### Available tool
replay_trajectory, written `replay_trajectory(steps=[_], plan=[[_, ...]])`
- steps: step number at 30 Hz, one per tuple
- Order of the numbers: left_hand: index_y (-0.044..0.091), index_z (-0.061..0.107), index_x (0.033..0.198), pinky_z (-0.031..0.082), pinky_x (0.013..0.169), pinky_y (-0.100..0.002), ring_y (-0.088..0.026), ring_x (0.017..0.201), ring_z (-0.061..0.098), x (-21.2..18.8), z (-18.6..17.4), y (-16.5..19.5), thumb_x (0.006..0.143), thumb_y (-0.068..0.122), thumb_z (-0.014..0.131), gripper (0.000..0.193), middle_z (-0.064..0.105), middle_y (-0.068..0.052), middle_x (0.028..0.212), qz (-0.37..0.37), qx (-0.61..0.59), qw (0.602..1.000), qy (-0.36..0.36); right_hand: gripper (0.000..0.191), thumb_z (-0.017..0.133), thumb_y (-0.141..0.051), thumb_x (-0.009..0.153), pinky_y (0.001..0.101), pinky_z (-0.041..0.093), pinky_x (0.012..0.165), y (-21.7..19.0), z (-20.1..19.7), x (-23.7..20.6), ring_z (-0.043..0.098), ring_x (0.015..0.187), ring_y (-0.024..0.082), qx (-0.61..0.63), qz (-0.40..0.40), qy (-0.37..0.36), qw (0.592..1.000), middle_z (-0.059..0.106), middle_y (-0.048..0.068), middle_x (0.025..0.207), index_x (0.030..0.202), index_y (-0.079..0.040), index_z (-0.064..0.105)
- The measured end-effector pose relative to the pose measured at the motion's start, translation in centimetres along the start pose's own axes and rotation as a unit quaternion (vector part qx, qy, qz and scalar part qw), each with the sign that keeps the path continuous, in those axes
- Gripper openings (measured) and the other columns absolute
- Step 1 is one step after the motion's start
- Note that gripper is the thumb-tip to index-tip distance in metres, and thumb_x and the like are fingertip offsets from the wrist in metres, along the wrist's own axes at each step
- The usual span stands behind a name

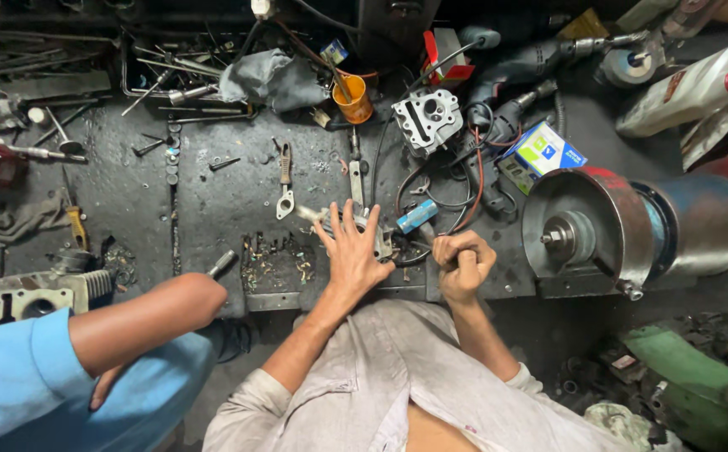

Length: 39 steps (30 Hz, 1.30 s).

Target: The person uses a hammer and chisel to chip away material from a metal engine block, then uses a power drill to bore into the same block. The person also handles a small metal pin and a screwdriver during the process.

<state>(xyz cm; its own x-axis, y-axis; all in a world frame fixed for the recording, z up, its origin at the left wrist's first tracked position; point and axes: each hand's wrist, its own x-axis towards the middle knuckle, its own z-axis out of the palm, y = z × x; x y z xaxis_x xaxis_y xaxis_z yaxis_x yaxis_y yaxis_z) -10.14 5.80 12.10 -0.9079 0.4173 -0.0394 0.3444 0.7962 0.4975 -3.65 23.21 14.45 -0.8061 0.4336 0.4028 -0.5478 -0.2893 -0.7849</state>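
Note:
My left hand point(353, 251) lies flat with spread fingers on a small grey metal engine part point(378, 237) at the front edge of the dark greasy workbench point(213, 192). My right hand point(463, 262) is closed in a fist around a thin tool handle just right of that part; the tool's tip is hidden between the hands. A blue cylinder point(416, 215) lies just behind them amid black and red wires point(464, 188).
A bench grinder point(623, 226) stands at the right. Behind are a cylinder head point(427, 117), an orange cup point(353, 99), a wrench point(285, 188), a drill point(531, 63), a white bottle point(686, 90). Another person's arm in a blue sleeve point(87, 351) is at left.

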Motion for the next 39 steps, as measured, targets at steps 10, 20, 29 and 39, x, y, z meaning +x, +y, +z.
replay_trajectory(steps=[10, 20, 29, 39], plan=[[0.023, 0.025, 0.159, 0.02, 0.099, -0.085, -0.059, 0.143, 0.013, 1.1, -1.5, -1.1, 0.05, 0.058, 0.094, 0.134, 0.024, -0.036, 0.152, -0.044, -0.005, 0.999, -0.026, 0.018, 0.037, -0.001, 0.096, 0.0336, 0.022, 0.049, -2.0, 0.4, 0.4, 0.025, 0.045, 0.012, 0.006, -0.014, 0.021, 1.0, 0.035, 0.005, 0.053, 0.08, 0.001, 0.045], [0.02, 0.038, 0.153, 0.031, 0.108, -0.069, -0.052, 0.141, 0.03, 1.0, -3.0, -1.9, 0.052, 0.054, 0.094, 0.12, 0.035, -0.036, 0.147, -0.035, -0.096, 0.995, 0.012, 0.016, 0.042, -0.001, 0.092, 0.0329, 0.023, 0.042, -3.6, 0.6, -0.5, 0.028, 0.039, 0.013, -0.003, -0.085, -0.086, 0.993, 0.036, 0.006, 0.05, 0.077, 0.002, 0.045], [0.012, 0.035, 0.159, 0.026, 0.129, -0.051, -0.042, 0.156, 0.028, -1.6, -4.8, -3.3, 0.061, 0.044, 0.095, 0.119, 0.033, -0.028, 0.161, 0.129, -0.394, 0.91, 0.008, 0.014, 0.052, -0.022, 0.095, 0.0294, 0.023, 0.039, -6.6, 2.4, 2.0, 0.024, 0.038, 0.01, 0.133, -0.186, -0.065, 0.971, 0.035, -0.001, 0.053, 0.1, -0.01, 0.047], [0.01, 0.028, 0.162, 0.04, 0.127, -0.048, -0.029, 0.153, 0.038, -1.6, 0.5, -5.9, 0.069, 0.044, 0.091, 0.117, 0.033, -0.014, 0.162, 0.114, -0.591, 0.793, -0.093, 0.02, 0.052, -0.027, 0.101, 0.0275, 0.025, 0.031, -8.8, 5.7, 5.5, 0.025, 0.033, 0.006, 0.255, -0.155, -0.14, 0.944, 0.039, -0.003, 0.046, 0.091, -0.01, 0.046]])
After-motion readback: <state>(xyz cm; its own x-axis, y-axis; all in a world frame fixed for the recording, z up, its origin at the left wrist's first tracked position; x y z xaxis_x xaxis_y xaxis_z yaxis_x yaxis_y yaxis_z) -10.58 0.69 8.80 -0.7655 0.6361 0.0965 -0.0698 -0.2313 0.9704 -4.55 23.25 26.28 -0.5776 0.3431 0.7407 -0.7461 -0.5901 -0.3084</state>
